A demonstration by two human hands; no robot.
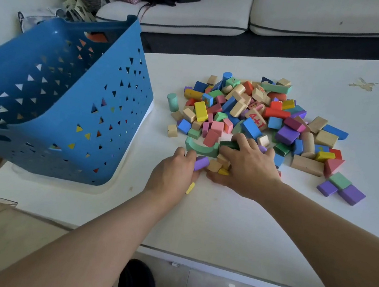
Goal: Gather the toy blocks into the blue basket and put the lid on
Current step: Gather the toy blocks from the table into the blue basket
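Left hand (pixel 175 172), right hand (pixel 249 168) clutch blocks (pixel 214 165); tan block (pixel 256 121) reads "4+1".

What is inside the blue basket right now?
Through the triangular holes in the blue basket, bits of orange and yellow show, so some blocks are inside. Its walls hide how many there are and what shapes they have.

Colourful toy blocks (pixel 254 118) heaped just beyond the grip, a few inside it; perforated blue basket (pixel 56 101) tilted, left of grip.
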